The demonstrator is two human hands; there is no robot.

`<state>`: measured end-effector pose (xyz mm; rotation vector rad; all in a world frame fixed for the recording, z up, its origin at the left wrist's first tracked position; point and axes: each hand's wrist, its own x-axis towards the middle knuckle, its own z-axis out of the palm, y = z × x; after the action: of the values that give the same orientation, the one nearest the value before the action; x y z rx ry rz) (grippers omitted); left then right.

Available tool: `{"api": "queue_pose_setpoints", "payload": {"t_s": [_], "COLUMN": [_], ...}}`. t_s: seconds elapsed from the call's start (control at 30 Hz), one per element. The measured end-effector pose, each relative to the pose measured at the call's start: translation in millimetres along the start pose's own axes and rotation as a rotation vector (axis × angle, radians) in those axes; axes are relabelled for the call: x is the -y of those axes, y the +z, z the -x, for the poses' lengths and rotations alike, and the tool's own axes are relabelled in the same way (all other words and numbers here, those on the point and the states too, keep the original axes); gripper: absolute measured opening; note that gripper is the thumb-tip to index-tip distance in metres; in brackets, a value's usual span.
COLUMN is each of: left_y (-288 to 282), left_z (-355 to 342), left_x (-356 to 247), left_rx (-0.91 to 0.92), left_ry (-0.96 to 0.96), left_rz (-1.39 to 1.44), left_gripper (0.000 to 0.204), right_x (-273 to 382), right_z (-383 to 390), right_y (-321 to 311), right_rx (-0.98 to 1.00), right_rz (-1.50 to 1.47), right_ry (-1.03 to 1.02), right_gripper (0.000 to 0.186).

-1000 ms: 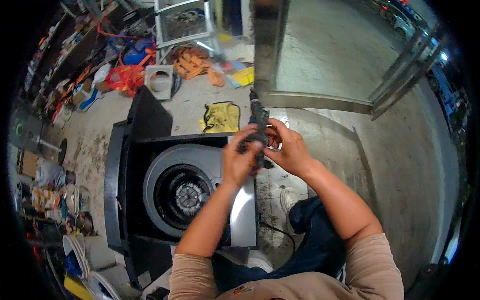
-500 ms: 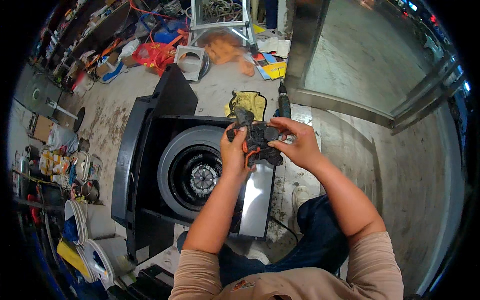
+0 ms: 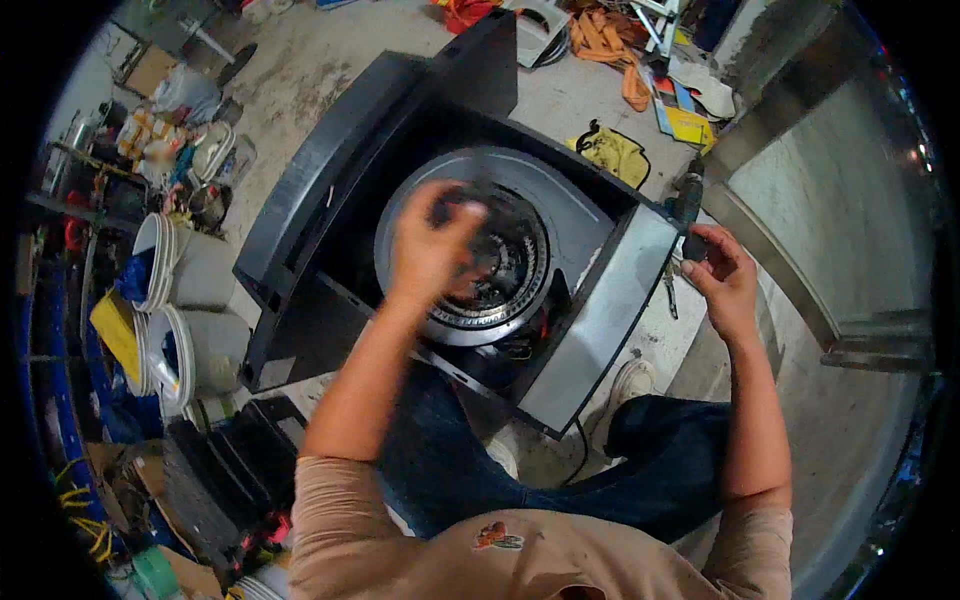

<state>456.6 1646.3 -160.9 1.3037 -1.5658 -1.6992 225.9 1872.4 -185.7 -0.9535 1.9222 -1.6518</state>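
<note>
The left hand (image 3: 432, 245) is blurred, its fingers curled over the fan wheel (image 3: 500, 262) at the middle of the housing (image 3: 330, 180); whether they grip it cannot be told. The right hand (image 3: 722, 280), at 3 o'clock of the wheel, closes its fingers round a dark drill (image 3: 688, 210), whose grip is hidden in the palm. The housing lies open on the floor (image 3: 590, 110), its grey panel (image 3: 600, 320) between the hands. At 1 o'clock lie a yellow rag (image 3: 615, 152) and flat yellow and blue packets (image 3: 685, 120). At 9 o'clock stand white buckets (image 3: 185, 270) and a yellow carton (image 3: 115, 330), half cut off.
</note>
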Motion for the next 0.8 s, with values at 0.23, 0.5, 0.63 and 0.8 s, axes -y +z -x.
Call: {"api": "queue_pose_setpoints", "payload": {"t_s": [0.23,0.5,0.63,0.8], "left_y": [-131.9,-94.4,-96.2,-98.7], "left_z": [-21.7,-76.5,-82.2,-84.3], "left_x": [67.5,150.3,175.6,175.7], "left_rx": [0.205,0.627,0.672,0.656], "left_ry": [0.611,0.303,0.285,0.264], "left_rz": [-1.022,-1.461,-1.520,-1.497], "left_gripper": [0.030,0.030,0.025,0.025], "right_x": [-31.7,-94.8,-137.6,-155.9], "right_z": [-10.9,-48.8,-55.9,-64.7], "right_y": [81.8,224.6,256.6,270.1], "right_rx": [0.299,0.416,0.411,0.468], "right_rz": [-0.178,-0.126,-0.122,-0.075], "right_ry": [0.393,0.764,0.773,0.856], "right_gripper": [0.025,0.014,0.016,0.015]}}
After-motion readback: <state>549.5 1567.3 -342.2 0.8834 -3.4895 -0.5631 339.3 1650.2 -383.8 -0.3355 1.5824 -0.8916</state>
